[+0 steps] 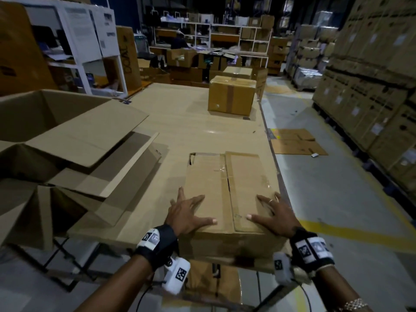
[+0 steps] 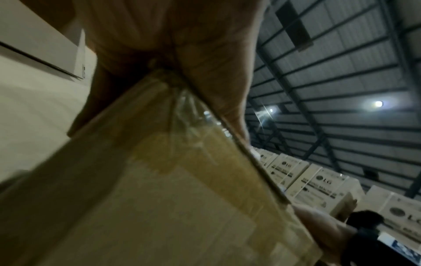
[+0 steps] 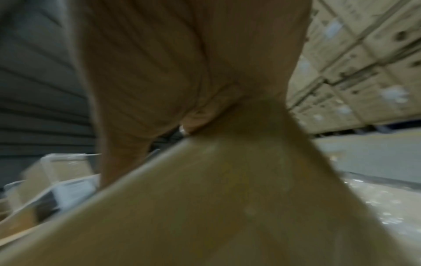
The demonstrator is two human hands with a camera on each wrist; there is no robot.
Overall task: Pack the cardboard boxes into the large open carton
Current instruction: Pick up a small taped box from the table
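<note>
A closed brown cardboard box (image 1: 227, 190) with taped top flaps lies at the near right of the table (image 1: 193, 122). My left hand (image 1: 189, 212) rests flat on its near left corner with fingers spread. On the near right corner lies my right hand (image 1: 274, 212), also flat and spread, a ring on one finger. Both wrist views show the palm pressed on a corner of the box (image 2: 159, 180) (image 3: 227, 198). The large open carton (image 1: 56, 136) stands at the left with its flaps folded outward. A second sealed box (image 1: 231, 95) sits at the table's far end.
The table's right edge borders an aisle floor with flattened cardboard (image 1: 295, 143) and a yellow line. Tall stacks of cartons (image 1: 371, 86) line the right side. Shelving (image 1: 211, 41) and more boxes stand at the back, with a white rack (image 1: 85, 46) at the back left.
</note>
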